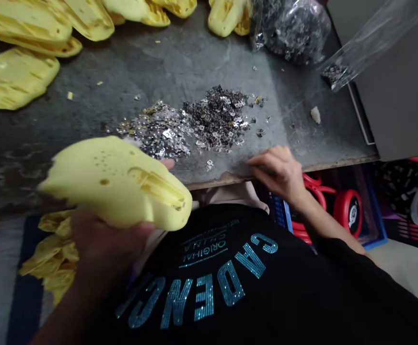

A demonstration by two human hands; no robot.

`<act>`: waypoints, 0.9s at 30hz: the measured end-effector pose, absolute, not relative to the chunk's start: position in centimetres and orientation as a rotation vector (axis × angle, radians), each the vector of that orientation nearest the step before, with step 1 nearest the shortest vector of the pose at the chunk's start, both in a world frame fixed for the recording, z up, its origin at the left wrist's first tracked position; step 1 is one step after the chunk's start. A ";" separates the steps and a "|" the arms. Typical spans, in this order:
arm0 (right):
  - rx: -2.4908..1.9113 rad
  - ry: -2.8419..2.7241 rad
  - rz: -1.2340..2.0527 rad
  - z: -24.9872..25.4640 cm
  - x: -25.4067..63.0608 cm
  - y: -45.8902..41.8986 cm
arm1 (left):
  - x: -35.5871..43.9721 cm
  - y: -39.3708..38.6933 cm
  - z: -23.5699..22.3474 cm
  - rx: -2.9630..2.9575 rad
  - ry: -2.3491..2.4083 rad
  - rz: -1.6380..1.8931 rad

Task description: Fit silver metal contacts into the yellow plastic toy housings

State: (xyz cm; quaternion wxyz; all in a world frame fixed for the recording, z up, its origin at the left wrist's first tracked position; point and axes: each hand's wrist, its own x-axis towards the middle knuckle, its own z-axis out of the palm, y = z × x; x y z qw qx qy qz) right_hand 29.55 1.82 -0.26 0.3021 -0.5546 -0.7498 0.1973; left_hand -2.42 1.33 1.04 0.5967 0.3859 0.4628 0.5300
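The table (140, 62) ran across the view, with moulded foam pieces (15, 76) lying along its far edge and filling its far left corner. Near the middle, just behind the near edge, lay a heap of small metal pieces (202, 122). A full plastic bag (295, 31) sat at the far edge, right of the foam, and a clear bag (370, 43) lay further right, its mouth over the table. The left hand (104, 235) held a foam piece (115, 184) over the near edge, left of the heap. The right hand (277, 175) was at the near edge, in front of the heap. Below that edge, a crate (374, 235) stood to the right, and a bunch of foam scraps (54, 254) lay to the left.
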 end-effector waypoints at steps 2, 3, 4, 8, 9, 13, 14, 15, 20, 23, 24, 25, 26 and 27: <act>-1.645 -2.036 0.237 -0.8 31.5 2.0 | -1.3 1.3 1.3 0.849 1.031 1.216; -1.685 -2.056 0.187 -1.2 32.0 2.2 | -0.9 1.2 1.3 0.823 1.001 1.174; -1.701 -2.072 0.168 -1.6 32.2 2.3 | -0.6 1.2 1.3 0.791 0.973 1.118; -1.614 -2.111 0.147 -2.6 31.6 3.0 | -0.3 0.9 1.3 0.681 0.882 0.996; -1.578 -2.117 0.148 -2.7 31.5 3.1 | -0.3 0.9 1.2 0.644 0.856 0.967; -1.365 -2.085 0.343 -1.2 30.8 3.4 | 0.0 1.0 0.8 0.500 0.756 0.911; -1.276 -2.062 0.438 -0.5 30.4 3.5 | 0.2 1.0 0.6 0.492 0.730 0.907; -1.180 -2.039 0.531 0.3 29.9 3.6 | 0.3 1.1 0.4 0.511 0.696 0.888; -0.869 -2.073 0.699 4.2 26.5 4.6 | 0.7 1.3 0.2 0.599 0.553 0.823; -0.784 -2.186 0.604 5.2 25.1 5.4 | 0.6 1.0 0.9 0.509 0.582 0.850; -0.769 -2.232 0.568 5.4 24.8 5.6 | 0.5 1.0 1.0 0.495 0.574 0.841; -0.760 -2.276 0.538 5.5 24.7 5.8 | 0.4 0.9 1.2 0.488 0.567 0.822; -0.754 -2.318 0.514 5.7 24.6 6.0 | 0.3 0.8 1.2 0.487 0.561 0.799; -0.749 -2.354 0.492 5.8 24.5 6.1 | 0.2 0.8 1.2 0.490 0.556 0.779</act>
